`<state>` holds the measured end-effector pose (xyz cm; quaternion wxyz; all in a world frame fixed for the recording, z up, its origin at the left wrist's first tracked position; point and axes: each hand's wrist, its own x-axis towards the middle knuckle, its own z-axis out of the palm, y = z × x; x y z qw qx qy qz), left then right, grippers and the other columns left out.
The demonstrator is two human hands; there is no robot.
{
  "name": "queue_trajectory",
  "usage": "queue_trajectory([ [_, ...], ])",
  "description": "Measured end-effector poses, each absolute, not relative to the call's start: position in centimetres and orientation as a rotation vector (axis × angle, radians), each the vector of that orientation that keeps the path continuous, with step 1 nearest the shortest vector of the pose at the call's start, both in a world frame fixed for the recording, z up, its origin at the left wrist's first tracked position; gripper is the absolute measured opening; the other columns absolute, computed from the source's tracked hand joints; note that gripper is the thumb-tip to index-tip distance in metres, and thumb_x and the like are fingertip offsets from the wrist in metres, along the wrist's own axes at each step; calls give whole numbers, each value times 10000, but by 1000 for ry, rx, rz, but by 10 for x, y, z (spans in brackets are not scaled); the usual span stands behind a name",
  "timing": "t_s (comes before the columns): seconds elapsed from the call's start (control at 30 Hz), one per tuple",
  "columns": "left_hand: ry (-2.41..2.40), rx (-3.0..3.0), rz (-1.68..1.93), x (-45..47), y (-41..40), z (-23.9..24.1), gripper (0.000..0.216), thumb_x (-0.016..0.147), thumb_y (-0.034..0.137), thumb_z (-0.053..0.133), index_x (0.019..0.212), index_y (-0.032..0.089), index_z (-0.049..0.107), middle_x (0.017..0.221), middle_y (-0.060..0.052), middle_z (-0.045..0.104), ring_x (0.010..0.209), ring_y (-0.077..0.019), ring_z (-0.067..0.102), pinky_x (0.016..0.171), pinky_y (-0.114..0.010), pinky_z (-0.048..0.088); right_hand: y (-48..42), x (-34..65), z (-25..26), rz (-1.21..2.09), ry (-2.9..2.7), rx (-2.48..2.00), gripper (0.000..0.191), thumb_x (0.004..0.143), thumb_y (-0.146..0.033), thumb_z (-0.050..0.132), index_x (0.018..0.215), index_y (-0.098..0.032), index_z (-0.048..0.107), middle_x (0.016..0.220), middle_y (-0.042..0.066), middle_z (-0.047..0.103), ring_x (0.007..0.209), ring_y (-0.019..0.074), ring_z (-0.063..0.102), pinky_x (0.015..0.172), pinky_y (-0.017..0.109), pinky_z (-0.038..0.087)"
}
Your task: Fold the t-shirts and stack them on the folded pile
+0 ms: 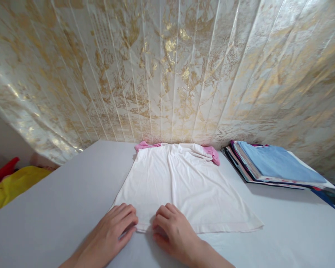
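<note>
A white T-shirt (162,178) with pink sleeves lies spread on the table, its hem nearest me and its collar end at the back. My left hand (114,227) is at the left end of the hem, fingers bent over the cloth and thumb below, closed on the edge. A short way to the right, my right hand (173,232) also has its fingers curled over the hem. The cloth under both hands' fingers is hidden. Soft creases run down the middle of the shirt, and its right hem corner lies flat.
On the right of the white table (72,193) stands a stack of folded clothes (279,163), a light blue one on top. A gold-and-white curtain (167,74) hangs behind the table. Yellow cloth (19,184) and a red item (5,171) lie beyond the left edge.
</note>
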<state>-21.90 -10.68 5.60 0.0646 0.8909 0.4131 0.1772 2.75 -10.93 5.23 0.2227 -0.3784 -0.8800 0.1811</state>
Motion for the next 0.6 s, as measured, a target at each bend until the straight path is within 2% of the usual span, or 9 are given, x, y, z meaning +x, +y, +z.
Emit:
queue_trajectory([
  [0.23,1180,2692,572,-217,-107,59,136,890,125,513,885,231,598,942,-14,625,854,-176,582,793,-271,448,-102,2,42,416,-2431,-1187,125,775,-227,675,871,-220,595,895,6,607,840,183,530,722,300,378],
  [0.33,1185,2670,569,-215,-109,59,135,861,128,556,929,235,604,966,-13,625,876,-179,590,795,-267,458,-102,-1,40,317,-2454,-1158,54,809,-171,610,829,-215,586,848,4,604,792,171,529,696,300,364],
  [0.43,1183,2676,570,-212,-109,57,125,860,124,556,907,230,602,947,-13,623,862,-181,588,777,-269,465,-102,-5,39,269,-2450,-1111,94,794,-115,578,810,-207,579,818,7,602,779,173,525,696,301,364],
  [0.6,1174,2675,635,-212,-107,54,150,903,126,494,885,227,603,924,-17,628,854,-171,594,778,-258,469,-100,-7,38,427,-2367,-1102,148,745,-60,574,787,-202,570,806,1,600,777,160,528,715,284,370],
])
